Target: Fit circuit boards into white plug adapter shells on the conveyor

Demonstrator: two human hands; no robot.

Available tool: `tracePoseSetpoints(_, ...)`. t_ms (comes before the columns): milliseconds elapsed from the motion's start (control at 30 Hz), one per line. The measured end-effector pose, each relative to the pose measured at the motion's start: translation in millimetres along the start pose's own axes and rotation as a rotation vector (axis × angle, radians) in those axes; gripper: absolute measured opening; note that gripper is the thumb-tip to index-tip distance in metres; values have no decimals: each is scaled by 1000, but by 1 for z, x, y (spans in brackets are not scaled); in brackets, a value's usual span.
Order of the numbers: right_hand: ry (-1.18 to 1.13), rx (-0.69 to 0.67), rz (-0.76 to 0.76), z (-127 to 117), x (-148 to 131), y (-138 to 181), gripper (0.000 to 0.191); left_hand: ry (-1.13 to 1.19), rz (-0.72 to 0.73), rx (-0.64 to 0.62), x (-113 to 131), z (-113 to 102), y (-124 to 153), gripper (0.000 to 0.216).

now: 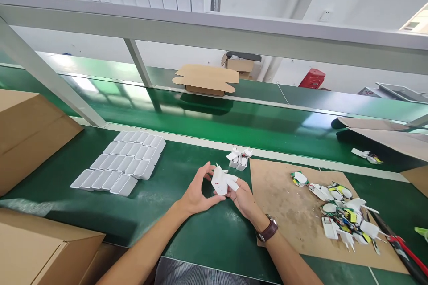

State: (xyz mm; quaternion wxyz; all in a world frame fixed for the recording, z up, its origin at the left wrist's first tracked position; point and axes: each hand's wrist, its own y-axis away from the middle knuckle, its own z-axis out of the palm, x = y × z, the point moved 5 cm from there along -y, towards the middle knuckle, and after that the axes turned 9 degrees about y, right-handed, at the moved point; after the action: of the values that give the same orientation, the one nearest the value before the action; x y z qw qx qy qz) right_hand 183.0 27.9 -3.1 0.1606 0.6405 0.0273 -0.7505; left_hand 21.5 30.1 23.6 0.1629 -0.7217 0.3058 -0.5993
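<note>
Above the green tabletop, a small white plastic plug-in adapter (pixel 219 181) with slots and a red mark on its face is held between both hands. My left hand (pixel 195 190) pinches it from the left, thumb at its lower edge and fingers curled behind. On its right side, my right hand (pixel 243 197) grips it, with white covers on some fingers. Just beyond the hands stand a few white housings (pixel 238 161) with parts sticking out of their tops. Rows of open white plastic cases (pixel 127 160) lie to the left.
On the right, a brown cardboard sheet (pixel 281 213) bears a heap of circuit boards and white plugs (pixel 347 216). Red-and-black handled tool (pixel 401 249) lies at its edge. Cardboard boxes (pixel 33 245) flank the left. A green conveyor belt (pixel 207 122) runs behind, under a metal frame.
</note>
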Motion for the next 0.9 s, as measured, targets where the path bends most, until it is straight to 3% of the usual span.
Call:
tracePoseSetpoints(167, -12, -45, -2, 9, -7, 2, 47, -129, 56, -23, 7, 3, 1, 88)
tracePoseSetpoints(433, 264, -2, -9, 6, -4, 2, 55, -139, 56, -45, 6, 0, -1, 89)
tracePoseSetpoints(533, 328, 95, -115, 3, -8, 3, 49, -202, 11, -50, 3, 0, 0, 87)
tracePoseSetpoints(667, 380, 144, -291, 1, -17, 6, 39, -314, -98, 45, -9, -9, 1, 67)
tracePoseSetpoints(733, 412, 231, -375, -9, -23, 6, 36, -284, -204, 118, -21, -15, 0, 66)
tracePoseSetpoints(833, 441, 522, -477, -42, -29, 4, 34, -170, -360, 195, -44, -20, -9, 69)
tracePoseSetpoints(900, 466, 693, -489, -66, -28, 0, 37, -72, -428, 182, -59, -16, -22, 71)
